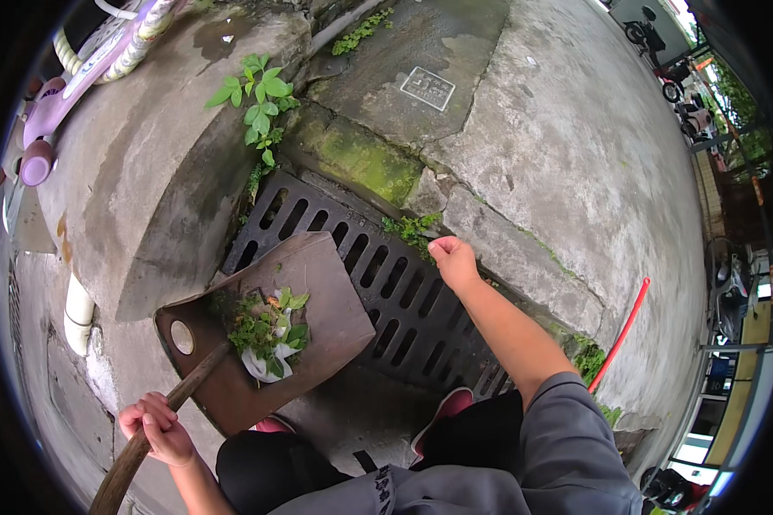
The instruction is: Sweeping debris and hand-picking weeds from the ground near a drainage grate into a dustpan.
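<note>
My left hand (pixel 158 430) is closed around the wooden handle (pixel 187 386) of a brown dustpan (pixel 335 302). Green leaves and weeds (pixel 257 328) lie in the pan with crumpled white scraps (pixel 267 365). The pan's front part rests over a slotted drain grate (pixel 386 277). My right hand (pixel 454 259) is at the far edge of the grate, its thumb and fingers pinched together at a small green weed (pixel 415 228) growing in the crack. How firmly it grips the weed is hard to tell.
A leafy plant (pixel 257 103) grows beside a concrete ledge (pixel 187 167) at the left. A mossy kerb (pixel 361 154) borders the grate. A red rod (pixel 621 335) lies at the right. A purple frame (pixel 77 77) stands upper left, scooters (pixel 692 116) far right.
</note>
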`<state>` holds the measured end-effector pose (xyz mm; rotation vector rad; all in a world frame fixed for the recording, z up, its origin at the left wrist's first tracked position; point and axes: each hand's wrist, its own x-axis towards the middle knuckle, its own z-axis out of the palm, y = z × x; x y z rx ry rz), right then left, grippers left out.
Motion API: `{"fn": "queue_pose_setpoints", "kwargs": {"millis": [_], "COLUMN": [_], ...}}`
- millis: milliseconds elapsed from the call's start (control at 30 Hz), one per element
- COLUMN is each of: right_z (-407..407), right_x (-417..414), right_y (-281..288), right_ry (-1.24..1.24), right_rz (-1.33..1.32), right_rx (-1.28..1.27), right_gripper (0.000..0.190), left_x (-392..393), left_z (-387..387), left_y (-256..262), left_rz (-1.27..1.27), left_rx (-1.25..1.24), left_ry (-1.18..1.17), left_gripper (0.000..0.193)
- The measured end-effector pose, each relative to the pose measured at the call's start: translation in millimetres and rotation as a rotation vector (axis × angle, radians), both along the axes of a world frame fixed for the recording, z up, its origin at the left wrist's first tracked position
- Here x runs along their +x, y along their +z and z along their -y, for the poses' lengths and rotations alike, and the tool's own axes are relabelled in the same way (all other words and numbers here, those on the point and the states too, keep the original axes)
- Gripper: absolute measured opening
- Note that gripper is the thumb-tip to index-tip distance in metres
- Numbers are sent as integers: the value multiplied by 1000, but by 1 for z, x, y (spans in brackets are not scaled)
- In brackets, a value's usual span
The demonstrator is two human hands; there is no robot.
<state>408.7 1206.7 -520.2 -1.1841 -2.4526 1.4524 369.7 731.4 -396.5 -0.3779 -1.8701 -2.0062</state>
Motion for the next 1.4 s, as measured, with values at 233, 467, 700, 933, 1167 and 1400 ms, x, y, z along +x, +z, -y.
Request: {"fn": "queue_pose_setpoints", "kwargs": {"millis": [233,467,700,933,1167,1400], "right_z": [39,40,43,49,44,47], "right_x": [-36,-65,-65,-71,-68,-69], "right_y": [-24,-25,-44,-42,-38,-39], "right_ry": [-482,-709,-710,-841,-821,-895], "right_rz": [36,-74,-109,-270,-283,-367], "right_rx": [-618,-629,-432,-523,-619,-619], "right_gripper": [38,50,39,23,22,14], "left_x": [-1,-2,-2,-3,-3,-3], "left_z": [-4,-9,-3,-8,-10,-9], "left_y": [-1,0,-2,0,0,1], "left_rz": [-9,-1,-16,-12,-19,-29], "left_rx": [-12,-43,-30,-26,-26,-36], "left_ry": [20,7,14,12,15,2], "left_gripper": [8,7,5,5,5,4]}}
